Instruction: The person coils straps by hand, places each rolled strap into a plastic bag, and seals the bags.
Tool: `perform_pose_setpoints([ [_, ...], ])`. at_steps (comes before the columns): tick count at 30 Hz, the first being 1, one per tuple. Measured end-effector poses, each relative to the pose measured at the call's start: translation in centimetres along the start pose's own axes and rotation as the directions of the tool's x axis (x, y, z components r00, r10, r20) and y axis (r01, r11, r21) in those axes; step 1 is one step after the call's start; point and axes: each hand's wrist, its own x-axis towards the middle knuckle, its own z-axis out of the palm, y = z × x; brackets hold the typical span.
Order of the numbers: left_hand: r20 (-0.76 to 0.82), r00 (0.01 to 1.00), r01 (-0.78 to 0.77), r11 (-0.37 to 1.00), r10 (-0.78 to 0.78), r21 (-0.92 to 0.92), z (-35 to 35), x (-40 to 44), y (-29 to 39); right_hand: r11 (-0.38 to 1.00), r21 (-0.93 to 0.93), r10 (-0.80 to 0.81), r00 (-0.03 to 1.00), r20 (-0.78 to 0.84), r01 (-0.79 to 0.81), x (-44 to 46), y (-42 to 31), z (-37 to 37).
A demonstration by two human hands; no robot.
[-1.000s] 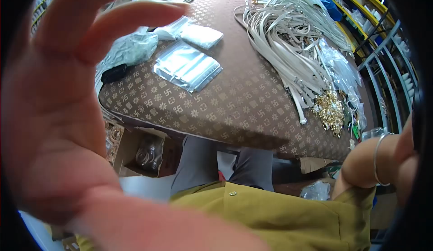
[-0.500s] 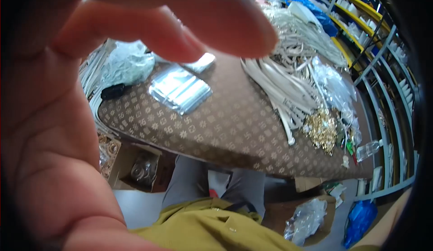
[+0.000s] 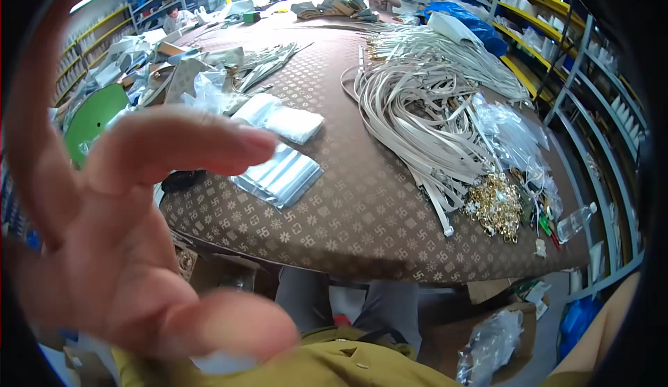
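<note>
My left hand point(image 3: 118, 234) is raised close to the camera on the left side. Its fingers are apart, the thumb is low and a bent finger points right, with nothing held. Behind that finger, a stack of clear plastic bags point(image 3: 282, 178) lies on the patterned brown table point(image 3: 348, 213). White plastic packets point(image 3: 296, 124) lie just beyond the stack. At the lower right edge part of my right forearm point(image 3: 602, 324) shows, but the hand itself is out of sight.
Pale straps point(image 3: 417, 122) are heaped on the right, beside gold metal pieces point(image 3: 494, 206) and a clear bottle point(image 3: 576, 221). A green disc point(image 3: 94, 119) stands at left. Two people sit at the far end. Metal shelving point(image 3: 591, 129) lines the right side; boxes are below.
My left hand has drawn away from the lens and its fingers have spread. The far table, the people and the window have come into view.
</note>
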Motion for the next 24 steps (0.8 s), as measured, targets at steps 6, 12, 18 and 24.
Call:
perform_pose_setpoints([
  [6,0.000,0.993,0.116,0.988,-0.116,-0.099,1.2,-0.6,-3.6,0.995,-0.079,0.049,0.995,-0.087,-0.056,-0.3,-1.4,-1.9],
  [12,0.200,0.929,0.351,0.913,-0.311,-0.209,4.5,-5.8,-7.7,0.989,-0.141,0.016,0.983,-0.182,-0.043,0.3,-2.3,-2.5],
  [18,0.449,0.765,0.578,0.799,-0.461,-0.165,11.2,-13.0,-9.5,0.983,-0.178,-0.005,0.962,-0.272,-0.045,0.5,-3.1,-1.4],
  [24,0.426,0.838,0.372,0.928,-0.343,0.015,14.9,-17.3,-10.1,0.695,-0.593,0.627,0.747,0.223,-0.406,-4.2,21.4,12.0],
])
